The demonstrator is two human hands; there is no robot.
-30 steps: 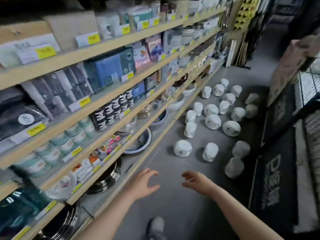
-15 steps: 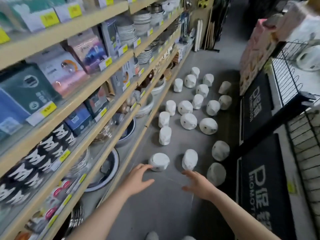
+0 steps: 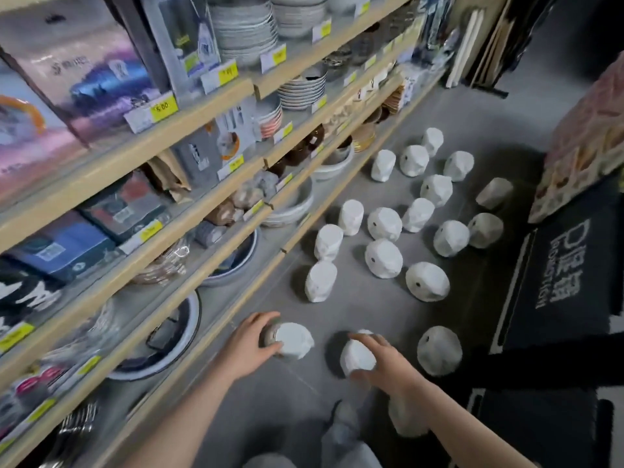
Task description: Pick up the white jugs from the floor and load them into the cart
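Observation:
Several white faceted jugs lie and stand on the grey floor of a shop aisle. My left hand grips the open end of the nearest jug, which lies on its side. My right hand curls over a second jug just right of it. Another jug lies further right, and a standing one is just beyond my hands. The rest spread up the aisle. The cart is not in view.
Wooden shelves with boxes, plates and bowls run along the left. A black printed mat and a pink carton stand at the right. My shoe is below my hands, beside a pale jug-like shape.
I have moved forward and bent lower. Both hands went from open and reaching to closing on the two nearest jugs.

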